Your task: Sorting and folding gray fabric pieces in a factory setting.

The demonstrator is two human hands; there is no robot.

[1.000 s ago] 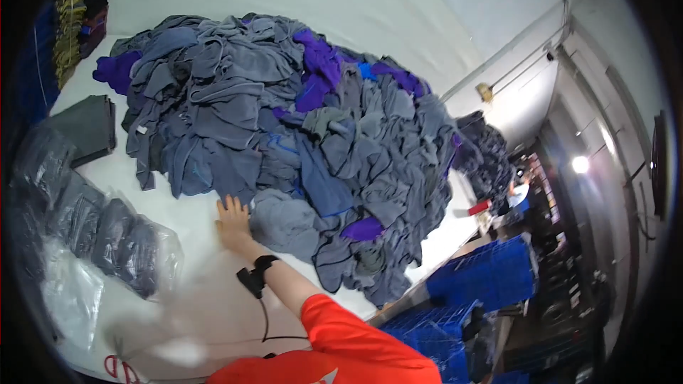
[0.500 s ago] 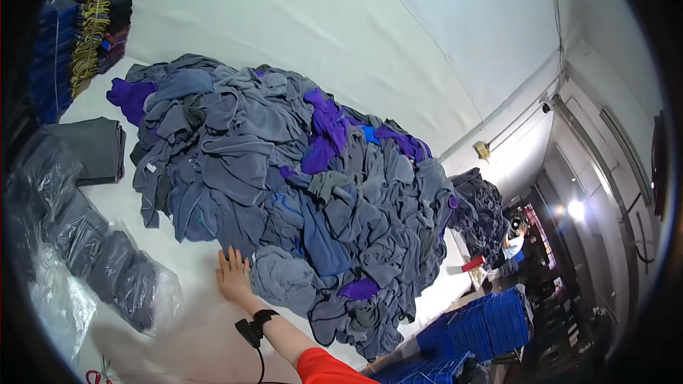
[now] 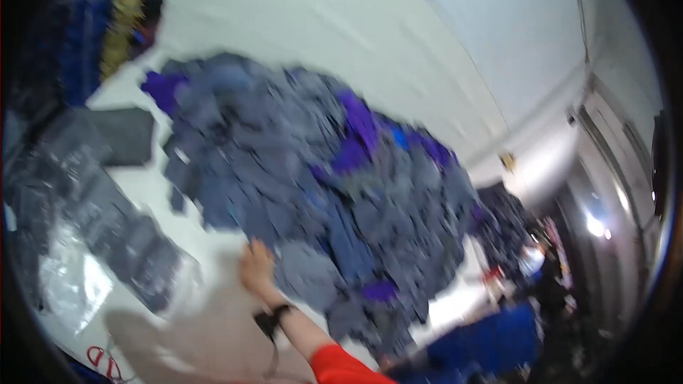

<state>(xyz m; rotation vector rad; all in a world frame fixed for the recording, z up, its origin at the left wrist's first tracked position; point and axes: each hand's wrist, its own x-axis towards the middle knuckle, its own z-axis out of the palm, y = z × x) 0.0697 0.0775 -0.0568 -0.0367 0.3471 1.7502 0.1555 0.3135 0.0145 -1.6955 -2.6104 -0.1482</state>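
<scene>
My right hand (image 3: 257, 267) is over the white table at the near edge of a large heap of grey garments (image 3: 284, 171). A dark band with a small black device is strapped at its wrist, and a red sleeve covers the upper arm. Motion smears the fingers, so I cannot tell whether they hold anything. Just right of the hand lies a lighter grey bundled garment (image 3: 306, 270). Purple pieces (image 3: 358, 135) show among the grey cloth. My left hand is out of view.
Clear plastic bags of folded grey garments (image 3: 135, 256) lie on the left, beside a folded grey stack (image 3: 128, 135). Red-handled scissors (image 3: 104, 363) rest at lower left. Blue crates (image 3: 484, 341) stand at lower right. Dark cloth (image 3: 501, 227) is heaped farther back.
The whole view has shifted, so the heap and bags sit farther right, and the picture is now blurred. My right hand's fingers, spread flat before, look drawn in.
</scene>
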